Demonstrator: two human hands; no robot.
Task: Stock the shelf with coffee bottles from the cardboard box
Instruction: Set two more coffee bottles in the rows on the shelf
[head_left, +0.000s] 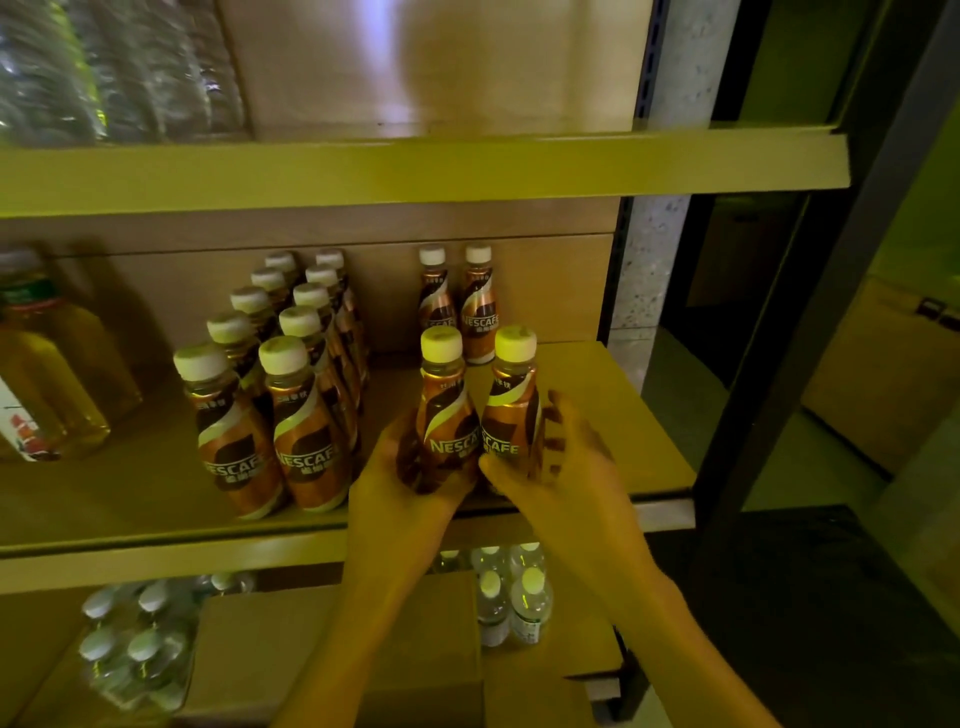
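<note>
My left hand (402, 475) grips a brown Nescafe coffee bottle (448, 410) with a white cap, held upright over the front edge of the middle shelf (156, 499). My right hand (566, 467) holds a second coffee bottle (511, 410) right beside it, the two touching. Two rows of the same bottles (280, 374) stand on the shelf to the left. Two more coffee bottles (460, 299) stand at the back, behind the held pair. A cardboard box (332, 654) sits on the shelf below, under my arms.
Large bottles of yellow liquid (47, 364) stand at the shelf's left end. Clear water bottles (511, 597) and a shrink-wrapped pack (130, 644) sit on the lower shelf. The upper shelf (415, 171) overhangs, with wrapped water bottles (104, 67) on it. A dark frame post (779, 389) rises at right.
</note>
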